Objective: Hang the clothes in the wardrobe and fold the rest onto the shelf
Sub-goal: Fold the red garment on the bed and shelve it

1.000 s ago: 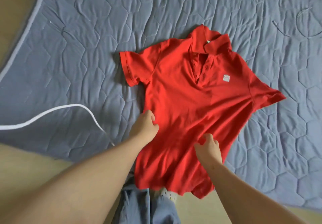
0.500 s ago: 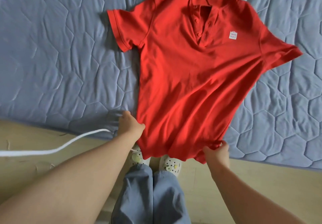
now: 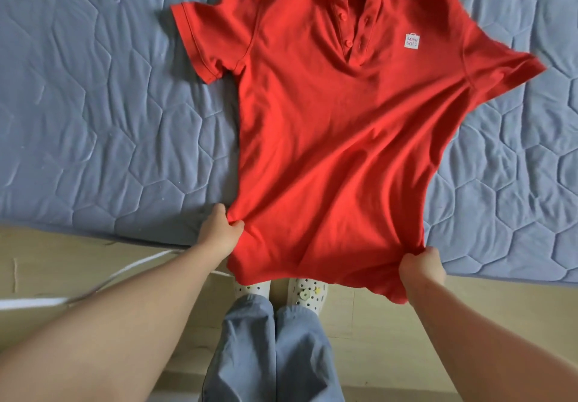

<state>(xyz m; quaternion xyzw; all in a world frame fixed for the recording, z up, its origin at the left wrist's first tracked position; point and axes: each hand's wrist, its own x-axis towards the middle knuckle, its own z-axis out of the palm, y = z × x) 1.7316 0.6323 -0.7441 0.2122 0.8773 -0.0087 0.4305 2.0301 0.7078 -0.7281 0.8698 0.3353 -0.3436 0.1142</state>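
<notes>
A red polo shirt (image 3: 331, 126) lies front side up on the blue quilted mattress (image 3: 93, 104), collar at the top edge of the view, a small white logo on its chest. Its hem hangs over the mattress's near edge. My left hand (image 3: 220, 234) pinches the shirt's lower left side seam. At the lower right corner of the hem my right hand (image 3: 422, 265) grips the bunched fabric. The cloth between both hands is pulled fairly flat, with diagonal wrinkles running toward the right sleeve.
The mattress lies low on a light wooden floor (image 3: 469, 323). A white cable (image 3: 131, 272) runs across the floor at the left, under my left forearm. My legs in blue-grey trousers and white spotted slippers (image 3: 308, 295) stand right against the mattress edge.
Both hands slid down the shirt to its lower edge and spread apart, pulling the hem toward me over the mattress edge. The shirt now lies flatter and wider.
</notes>
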